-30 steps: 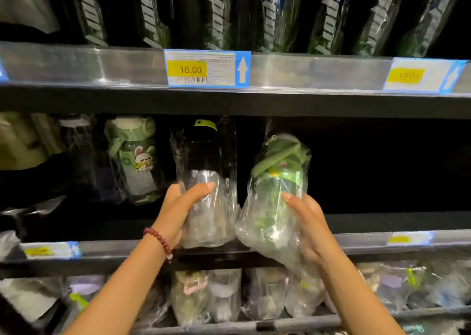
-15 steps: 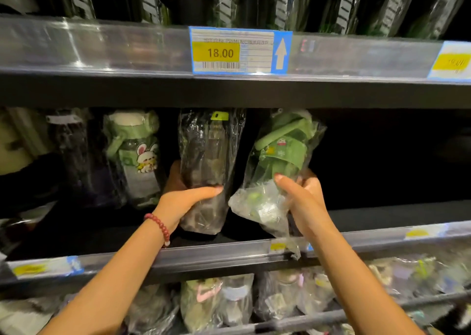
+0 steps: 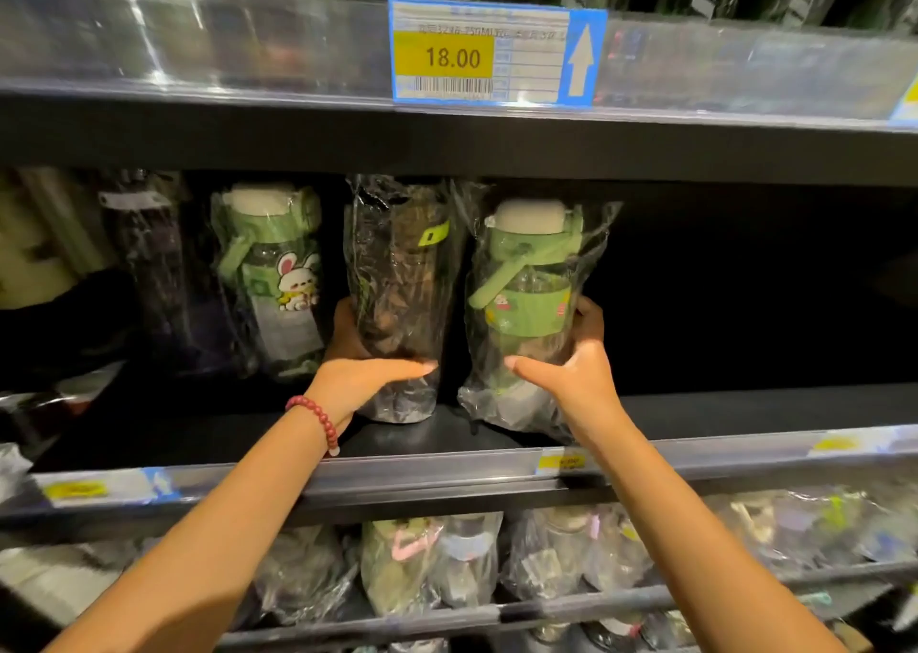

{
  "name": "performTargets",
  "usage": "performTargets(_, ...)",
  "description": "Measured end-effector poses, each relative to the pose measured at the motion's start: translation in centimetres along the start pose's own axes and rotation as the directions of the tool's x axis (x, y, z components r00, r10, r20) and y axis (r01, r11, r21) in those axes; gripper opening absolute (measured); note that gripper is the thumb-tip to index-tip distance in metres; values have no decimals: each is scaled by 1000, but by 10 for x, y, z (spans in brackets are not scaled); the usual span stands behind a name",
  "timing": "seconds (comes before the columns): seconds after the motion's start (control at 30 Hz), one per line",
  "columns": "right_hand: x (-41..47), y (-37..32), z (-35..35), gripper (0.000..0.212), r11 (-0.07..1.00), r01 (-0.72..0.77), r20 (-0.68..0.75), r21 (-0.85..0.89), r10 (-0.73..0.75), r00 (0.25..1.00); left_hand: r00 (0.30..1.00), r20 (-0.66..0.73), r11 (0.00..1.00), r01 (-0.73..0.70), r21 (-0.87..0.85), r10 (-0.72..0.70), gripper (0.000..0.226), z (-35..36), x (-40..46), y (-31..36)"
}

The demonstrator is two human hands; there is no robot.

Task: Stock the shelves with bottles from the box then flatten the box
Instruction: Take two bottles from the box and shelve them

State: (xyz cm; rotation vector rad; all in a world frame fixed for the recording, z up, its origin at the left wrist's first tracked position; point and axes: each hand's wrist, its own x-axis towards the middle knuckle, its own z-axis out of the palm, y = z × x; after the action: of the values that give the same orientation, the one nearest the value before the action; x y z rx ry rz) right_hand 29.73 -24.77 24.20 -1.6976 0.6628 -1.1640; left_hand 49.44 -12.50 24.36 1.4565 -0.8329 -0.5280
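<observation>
shelf [image 3: 447, 434] | left hand [image 3: 357, 379] grips dark bottle [image 3: 400, 300] | right hand [image 3: 571, 369] grips green bottle [image 3: 526, 304]

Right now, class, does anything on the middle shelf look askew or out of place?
Nothing stands out. The dark bottle and green bottle stand upright, side by side, held by the left hand and right hand.

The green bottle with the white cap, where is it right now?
In the head view the green bottle stands upright on the middle shelf, right of the dark bottle, gripped by the right hand.
</observation>
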Motion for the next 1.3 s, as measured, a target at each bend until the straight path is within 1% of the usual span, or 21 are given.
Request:
performTargets(0.07, 0, 1, -3, 81, 999, -41, 48, 10, 41, 998, 998, 25, 998, 59, -18, -59, 117, -6, -2, 1)
performTargets(0.13, -1, -2, -8, 80, 997, -74, 109, -36, 77, 991, 996, 53, 997, 68, -26, -67, 114, -11, -3, 2)
performTargets(0.2, -5, -5, -13, 80, 991, -66, 156, -113, 84, 984, 996, 52, 996, 80, -37, -78, 98, -13, -4, 3)
performTargets(0.27, -10, -8, -15, 81, 985, -62, 163, -158, 88, 983, 993, 52, 994, 104, -44, -102, 86, -15, -5, 2)
performTargets(0.37, -18, -8, -16, 84, 961, -61, 146, -269, 104, 984, 994, 52, 995, 90, 30, -92, 71, -19, -2, 1)
performTargets(0.47, -22, -5, -14, 78, 913, -83, 97, -399, 132, 986, 995, 86, 991, 31, 130, -43, 57, -23, 0, 3)
performTargets(0.63, -12, 0, -17, 64, 897, -113, 93, -428, 168, 981, 995, 78, 979, 52, 199, -69, 78, -21, -6, 8)
performTargets(0.7, -10, 1, -15, 63, 898, -118, 89, -425, 171, 981, 997, 8, 963, 70, 261, -75, 73, -15, -14, 13)
performTargets(0.77, -9, 2, -11, 53, 893, -127, 68, -431, 172, 983, 986, -145, 938, 123, 324, -79, 75, -7, -21, 16)
performTargets(0.8, -7, 2, -9, 48, 895, -126, 53, -427, 165, 985, 981, -187, 920, 126, 371, -59, 70, -3, -22, 15)
performTargets(0.87, -3, 1, -5, 56, 908, -123, 37, -401, 150, 988, 982, -190, 884, 102, 456, -15, 56, 3, -25, 11)
performTargets(0.9, 0, 1, -3, 66, 912, -130, 33, -388, 154, 987, 984, -177, 871, 86, 484, 1, 60, 5, -24, 11)
performTargets(0.97, 4, 0, 0, 80, 917, -147, 35, -372, 172, 985, 983, -183, 868, 87, 489, 5, 77, 4, -15, 11)
performTargets(1.0, 7, 0, 2, 83, 916, -161, 34, -368, 186, 982, 982, -189, 872, 100, 478, -8, 76, 4, -11, 10)
performTargets(1.07, 11, 1, 6, 82, 923, -178, 39, -341, 203, 978, 980, -185, 872, 152, 465, -72, 59, 0, -6, 0)
performTargets(1.13, 15, 5, 10, 68, 954, -196, 36, -228, 209, 977, 960, -177, 854, 276, 441, -219, 25, -9, 2, -19)
performTargets(1.17, 18, 7, 12, 59, 962, -221, 25, -161, 228, 973, 940, -171, 825, 341, 450, -295, 16, -12, 4, -25)
performTargets(1.2, 21, 10, 13, 54, 962, -242, 10, -127, 245, 969, 939, -179, 815, 343, 466, -293, 17, -13, 6, -24)
performTargets(1.23, 23, 10, 15, 53, 960, -248, 6, -132, 251, 968, 966, -175, 848, 252, 467, -190, 33, -13, 12, -20)
performTargets(1.27, 26, 11, 17, 51, 958, -253, 1, -132, 255, 967, 985, -156, 875, 139, 464, -73, 59, -10, 18, -13)
performTargets(1.3, 29, 10, 18, 51, 957, -259, -1, -132, 261, 965, 992, -127, 881, 44, 471, 18, 77, -7, 20, -5)
